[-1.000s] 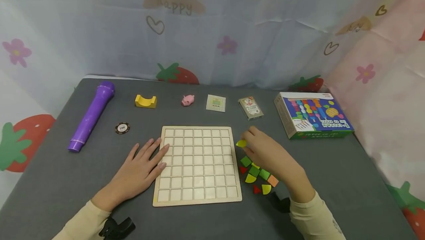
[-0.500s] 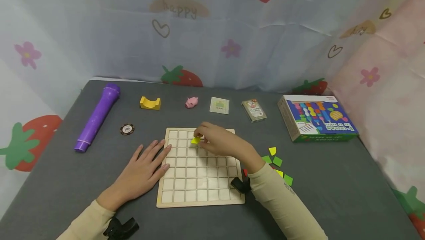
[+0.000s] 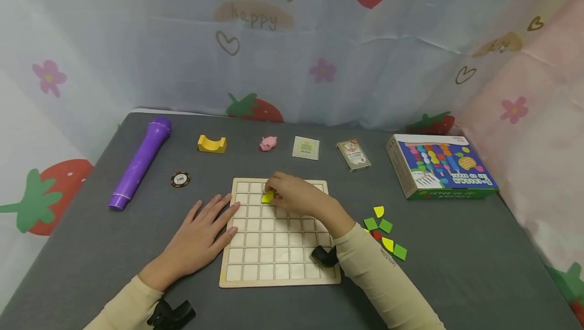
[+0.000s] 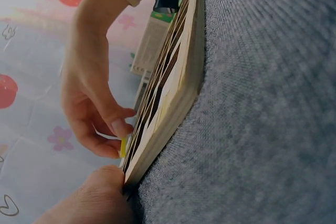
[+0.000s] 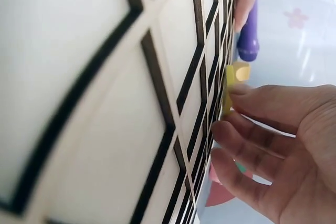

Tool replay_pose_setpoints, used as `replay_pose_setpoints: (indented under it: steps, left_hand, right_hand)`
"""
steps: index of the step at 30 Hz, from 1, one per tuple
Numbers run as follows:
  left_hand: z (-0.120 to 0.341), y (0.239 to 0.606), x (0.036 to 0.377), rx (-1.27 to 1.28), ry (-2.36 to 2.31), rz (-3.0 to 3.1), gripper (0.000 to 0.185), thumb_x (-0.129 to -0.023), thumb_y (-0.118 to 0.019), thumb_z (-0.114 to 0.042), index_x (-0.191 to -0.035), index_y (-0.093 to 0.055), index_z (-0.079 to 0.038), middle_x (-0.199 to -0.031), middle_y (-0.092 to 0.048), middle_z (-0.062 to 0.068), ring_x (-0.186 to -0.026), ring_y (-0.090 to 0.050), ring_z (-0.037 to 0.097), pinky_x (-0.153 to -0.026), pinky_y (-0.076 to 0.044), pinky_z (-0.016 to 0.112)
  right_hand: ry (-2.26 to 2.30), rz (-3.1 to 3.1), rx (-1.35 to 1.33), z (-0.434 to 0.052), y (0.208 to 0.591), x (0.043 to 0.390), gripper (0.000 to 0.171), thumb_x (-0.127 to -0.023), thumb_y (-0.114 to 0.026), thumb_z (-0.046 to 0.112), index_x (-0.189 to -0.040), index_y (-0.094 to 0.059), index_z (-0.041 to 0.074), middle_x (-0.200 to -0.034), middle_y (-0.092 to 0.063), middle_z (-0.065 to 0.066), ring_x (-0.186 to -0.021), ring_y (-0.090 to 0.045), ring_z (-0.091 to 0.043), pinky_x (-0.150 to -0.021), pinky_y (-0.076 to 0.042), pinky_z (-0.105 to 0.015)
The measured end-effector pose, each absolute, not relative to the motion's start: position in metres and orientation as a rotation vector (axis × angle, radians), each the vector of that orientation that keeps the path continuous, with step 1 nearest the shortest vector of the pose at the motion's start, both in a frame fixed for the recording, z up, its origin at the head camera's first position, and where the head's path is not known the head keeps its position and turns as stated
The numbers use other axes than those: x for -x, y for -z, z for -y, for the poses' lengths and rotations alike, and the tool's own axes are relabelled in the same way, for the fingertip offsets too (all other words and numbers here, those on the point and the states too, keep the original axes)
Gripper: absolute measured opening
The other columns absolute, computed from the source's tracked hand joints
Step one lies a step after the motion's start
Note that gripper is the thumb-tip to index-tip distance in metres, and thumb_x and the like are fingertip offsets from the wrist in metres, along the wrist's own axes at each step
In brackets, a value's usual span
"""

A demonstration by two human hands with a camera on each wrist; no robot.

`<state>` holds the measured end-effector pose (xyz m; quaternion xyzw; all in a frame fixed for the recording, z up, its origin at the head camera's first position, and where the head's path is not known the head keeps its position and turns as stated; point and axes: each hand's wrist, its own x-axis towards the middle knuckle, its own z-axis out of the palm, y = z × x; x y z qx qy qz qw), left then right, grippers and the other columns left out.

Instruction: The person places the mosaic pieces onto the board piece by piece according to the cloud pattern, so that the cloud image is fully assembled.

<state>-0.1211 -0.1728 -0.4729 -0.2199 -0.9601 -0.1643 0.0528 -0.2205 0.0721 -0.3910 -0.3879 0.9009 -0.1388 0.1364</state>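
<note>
A wooden grid board (image 3: pixel 278 264) lies flat on the grey table. My right hand (image 3: pixel 272 191) reaches over its upper part and pinches a small yellow piece (image 3: pixel 267 197), which sits low on a cell in the second row. The right wrist view shows the yellow piece (image 5: pixel 228 95) against the board (image 5: pixel 105 77) with a fingertip (image 5: pixel 247 92) on it. My left hand (image 3: pixel 219 216) lies flat and open on the table, with its fingers touching the board's left edge. In the left wrist view the board's edge (image 4: pixel 173 93) is seen side on, with the yellow piece (image 4: pixel 123 148) beyond it.
Several loose green, yellow and red pieces (image 3: pixel 385 231) lie right of the board. Along the back sit a purple toy microphone (image 3: pixel 140 162), a poker chip (image 3: pixel 180 179), a yellow arch block (image 3: pixel 212 144), a pink pig (image 3: pixel 268 143), a card (image 3: pixel 305 148), a card deck (image 3: pixel 353 155) and a coloured box (image 3: pixel 440 165).
My right hand carried the yellow piece from the pile on the right across to the board's upper rows and lowered it onto a cell. The left hand stayed put.
</note>
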Motion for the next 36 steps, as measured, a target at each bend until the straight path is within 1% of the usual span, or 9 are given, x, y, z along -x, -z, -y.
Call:
replay_pose_setpoints:
  steps: [4, 8, 14, 18, 26, 30, 33, 36]
  left_hand:
    - [0.172, 0.473, 0.121, 0.665, 0.499, 2.917, 0.057, -0.101, -0.040, -0.048, -0.152, -0.031, -0.024, -0.157, -0.027, 0.005, -0.145, -0.022, 0.028, -0.115, -0.010, 0.055]
    - [0.173, 0.471, 0.120, 0.657, 0.496, 2.929, 0.057, -0.101, -0.040, -0.048, -0.152, -0.031, -0.023, -0.157, -0.027, 0.005, -0.145, -0.022, 0.028, -0.115, -0.010, 0.055]
    - [0.173, 0.470, 0.120, 0.651, 0.505, 2.934, 0.057, -0.101, -0.040, -0.047, -0.151, -0.033, -0.023, -0.157, -0.028, 0.005, -0.145, -0.023, 0.028, -0.115, -0.011, 0.055]
    - [0.172, 0.471, 0.120, 0.643, 0.505, 2.927, 0.058, -0.101, -0.041, -0.048, -0.152, -0.031, -0.022, -0.157, -0.028, 0.005, -0.145, -0.023, 0.028, -0.115, -0.011, 0.054]
    - [0.171, 0.472, 0.121, 0.623, 0.516, 2.920, 0.060, -0.100, -0.042, -0.049, -0.152, -0.030, -0.021, -0.156, -0.030, 0.006, -0.144, -0.025, 0.028, -0.115, -0.012, 0.054]
    - [0.171, 0.472, 0.121, 0.618, 0.517, 2.915, 0.060, -0.100, -0.042, -0.049, -0.152, -0.031, -0.021, -0.155, -0.031, 0.006, -0.144, -0.026, 0.028, -0.114, -0.012, 0.055]
    - [0.171, 0.473, 0.121, 0.618, 0.519, 2.905, 0.060, -0.099, -0.043, -0.049, -0.151, -0.032, -0.021, -0.154, -0.033, 0.007, -0.143, -0.027, 0.028, -0.114, -0.013, 0.055]
    - [0.171, 0.472, 0.122, 0.629, 0.527, 2.895, 0.060, -0.099, -0.044, -0.049, -0.151, -0.032, -0.021, -0.154, -0.033, 0.007, -0.143, -0.027, 0.029, -0.114, -0.013, 0.055]
  right_hand:
    - [0.385, -2.622, 1.129, -0.072, 0.391, 0.220, 0.024, -0.094, -0.062, 0.014, -0.116, -0.063, 0.007, -0.112, -0.058, -0.004, -0.094, -0.058, -0.012, -0.085, -0.050, -0.026]
    - [0.383, -2.624, 1.121, -0.072, 0.392, 0.220, 0.024, -0.094, -0.062, 0.014, -0.117, -0.064, 0.008, -0.113, -0.058, -0.003, -0.094, -0.058, -0.011, -0.085, -0.050, -0.025]
    - [0.389, -2.616, 1.112, -0.073, 0.393, 0.220, 0.024, -0.095, -0.062, 0.017, -0.118, -0.064, 0.009, -0.113, -0.058, -0.002, -0.089, -0.056, -0.010, -0.081, -0.049, -0.023]
    - [0.374, -2.612, 1.119, -0.074, 0.393, 0.220, 0.024, -0.095, -0.061, 0.018, -0.118, -0.065, 0.010, -0.111, -0.058, -0.002, -0.086, -0.055, -0.009, -0.081, -0.048, -0.022]
    - [0.363, -2.605, 1.129, -0.075, 0.394, 0.221, 0.024, -0.096, -0.058, 0.013, -0.118, -0.066, 0.013, -0.112, -0.058, -0.001, -0.085, -0.055, -0.008, -0.078, -0.047, -0.021]
    - [0.370, -2.595, 1.127, -0.076, 0.394, 0.221, 0.026, -0.096, -0.055, 0.011, -0.120, -0.065, 0.013, -0.114, -0.057, -0.001, -0.088, -0.056, -0.009, -0.080, -0.048, -0.022]
    - [0.377, -2.579, 1.118, -0.082, 0.391, 0.222, 0.028, -0.097, -0.055, 0.015, -0.124, -0.063, 0.013, -0.118, -0.056, -0.002, -0.095, -0.057, -0.010, -0.084, -0.049, -0.025]
    - [0.403, -2.575, 1.074, -0.096, 0.381, 0.223, 0.032, -0.097, -0.056, 0.019, -0.129, -0.058, 0.012, -0.124, -0.054, -0.004, -0.099, -0.058, -0.014, -0.087, -0.049, -0.030]
